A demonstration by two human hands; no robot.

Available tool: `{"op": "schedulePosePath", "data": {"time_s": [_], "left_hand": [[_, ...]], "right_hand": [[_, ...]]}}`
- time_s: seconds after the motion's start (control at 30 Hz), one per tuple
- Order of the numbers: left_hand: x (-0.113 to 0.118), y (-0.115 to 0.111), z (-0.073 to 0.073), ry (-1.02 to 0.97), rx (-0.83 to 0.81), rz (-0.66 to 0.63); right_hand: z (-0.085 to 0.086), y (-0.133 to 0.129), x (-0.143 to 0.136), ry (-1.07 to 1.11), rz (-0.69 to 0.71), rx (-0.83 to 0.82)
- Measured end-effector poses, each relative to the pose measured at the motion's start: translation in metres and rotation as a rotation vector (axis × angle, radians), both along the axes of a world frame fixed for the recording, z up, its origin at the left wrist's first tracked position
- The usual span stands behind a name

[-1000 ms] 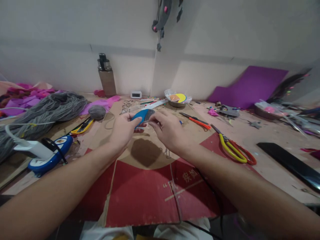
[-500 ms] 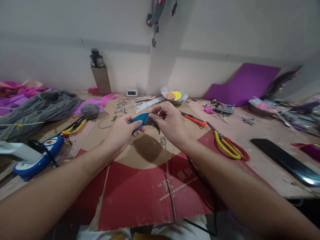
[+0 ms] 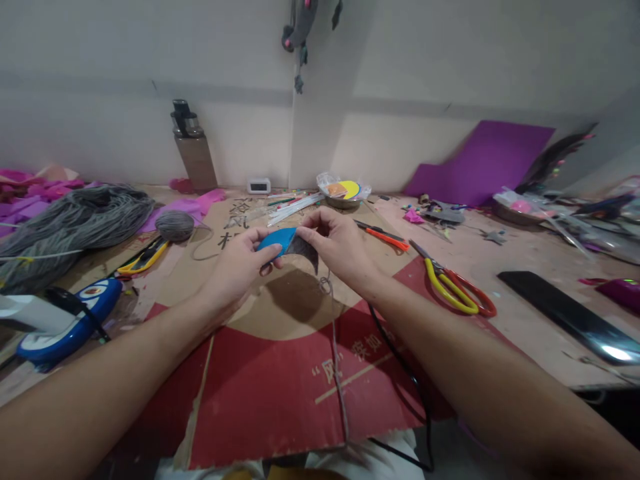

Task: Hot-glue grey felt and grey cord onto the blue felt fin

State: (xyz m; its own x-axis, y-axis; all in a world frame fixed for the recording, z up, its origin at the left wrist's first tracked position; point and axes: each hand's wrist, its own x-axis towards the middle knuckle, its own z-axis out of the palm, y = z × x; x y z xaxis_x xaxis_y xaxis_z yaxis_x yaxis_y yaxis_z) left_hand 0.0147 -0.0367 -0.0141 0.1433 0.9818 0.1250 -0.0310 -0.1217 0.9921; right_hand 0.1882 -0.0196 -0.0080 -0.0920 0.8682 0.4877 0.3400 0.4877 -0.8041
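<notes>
Between my hands is a flat, curved crescent-shaped piece (image 3: pixel 275 239), bright blue on its left part and dark grey toward its pointed right end. My left hand (image 3: pixel 249 257) grips the blue part, thumb on top and fingers underneath. My right hand (image 3: pixel 336 243) is closed in a pinch at the upper edge, where blue meets grey. A strand of grey yarn (image 3: pixel 335 347) with a small loop hangs below my right hand and runs to the near edge of the cardboard (image 3: pixel 260 393). The piece is held above the cardboard and casts a shadow.
Scissors (image 3: pixel 453 287), an orange cutter (image 3: pixel 387 239) and a black slab-like object (image 3: pixel 565 313) lie to the right. On the left are a grey yarn ball (image 3: pixel 175 226), a yarn skein (image 3: pixel 85 230), a yellow cutter (image 3: pixel 147 259) and a blue-and-white device (image 3: pixel 75 327). A bowl (image 3: pixel 345 202) stands behind.
The crescent piece has tilted so that more of its blue face and grey end show. Both hands keep their hold. The whole view has shifted slightly.
</notes>
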Motion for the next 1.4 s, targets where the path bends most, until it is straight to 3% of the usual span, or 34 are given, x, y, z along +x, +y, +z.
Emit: {"op": "schedulePosePath", "data": {"time_s": [0.23,0.43,0.97,1.27,1.4], "left_hand": [[0.001,-0.004,0.002,-0.024,0.015,-0.019],[0.002,-0.005,0.000,0.108,0.076,0.109],[0.003,-0.008,0.005,0.108,0.027,0.183],[-0.001,-0.005,0.002,0.214,0.098,0.150],[-0.001,-0.005,0.001,0.234,0.119,0.131]], "right_hand": [[0.000,0.001,0.001,0.064,0.035,-0.055],[0.009,-0.004,0.000,0.075,0.046,-0.146],[0.010,-0.006,0.002,-0.048,0.017,0.063],[0.012,-0.008,0.002,-0.029,0.029,0.054],[0.013,-0.004,0.002,0.043,0.080,-0.052]]}}
